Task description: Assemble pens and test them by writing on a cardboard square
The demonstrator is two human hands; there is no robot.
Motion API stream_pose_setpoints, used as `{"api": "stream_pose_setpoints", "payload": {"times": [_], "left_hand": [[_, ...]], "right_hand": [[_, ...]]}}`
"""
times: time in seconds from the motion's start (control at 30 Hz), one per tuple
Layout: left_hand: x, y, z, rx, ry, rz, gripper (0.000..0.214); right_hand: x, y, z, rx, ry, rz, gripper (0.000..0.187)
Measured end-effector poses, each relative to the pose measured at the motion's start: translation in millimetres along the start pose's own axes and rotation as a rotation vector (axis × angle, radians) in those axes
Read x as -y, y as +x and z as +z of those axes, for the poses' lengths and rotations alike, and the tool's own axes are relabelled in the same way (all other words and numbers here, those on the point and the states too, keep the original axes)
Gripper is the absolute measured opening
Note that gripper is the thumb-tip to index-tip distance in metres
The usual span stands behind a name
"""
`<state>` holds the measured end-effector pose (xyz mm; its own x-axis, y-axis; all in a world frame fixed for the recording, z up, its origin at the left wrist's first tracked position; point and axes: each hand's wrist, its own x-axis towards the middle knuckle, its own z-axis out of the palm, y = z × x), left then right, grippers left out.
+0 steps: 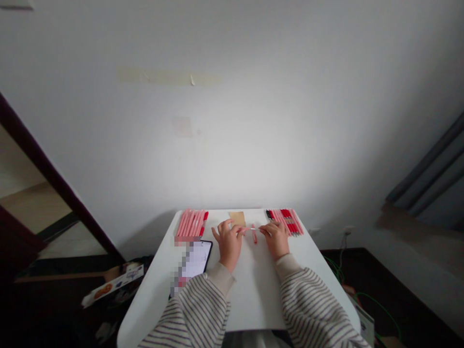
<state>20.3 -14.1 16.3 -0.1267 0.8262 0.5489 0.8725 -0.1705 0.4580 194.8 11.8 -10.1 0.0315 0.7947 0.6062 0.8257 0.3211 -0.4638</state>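
Between my hands runs a thin pen part [255, 229], whitish in the middle and pinkish towards the left. My left hand [229, 241] pinches its left end with thumb and forefinger, the other fingers partly spread. At the other end, the fingertips of my right hand [276, 238] close on it. Whether it is a refill or a slim pen body is too small to tell. Just below it on the table lies a short pink pen piece [254, 237], apart from both hands. A tan paper square [237, 217] lies behind my left hand.
The white table [253, 295] stands against a wall. Pink pens [190, 222] lie in a row at the back left, with red parts [205, 220] beside them. Red, pink and black pen parts [287, 220] lie back right. A phone [197, 258] rests near my left forearm.
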Motion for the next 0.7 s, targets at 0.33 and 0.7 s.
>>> {"api": "stream_pose_setpoints", "payload": {"times": [0.33,0.7], "left_hand": [[0.0,1.3,-0.8,-0.005,0.004,-0.031,0.017],[1.8,1.0,0.5,-0.021,0.04,-0.049,0.018]], "right_hand": [[-1.0,0.4,0.9,-0.012,-0.025,0.034,0.021],[-4.6,-0.3,3.0,-0.032,-0.011,0.058,0.025]]}}
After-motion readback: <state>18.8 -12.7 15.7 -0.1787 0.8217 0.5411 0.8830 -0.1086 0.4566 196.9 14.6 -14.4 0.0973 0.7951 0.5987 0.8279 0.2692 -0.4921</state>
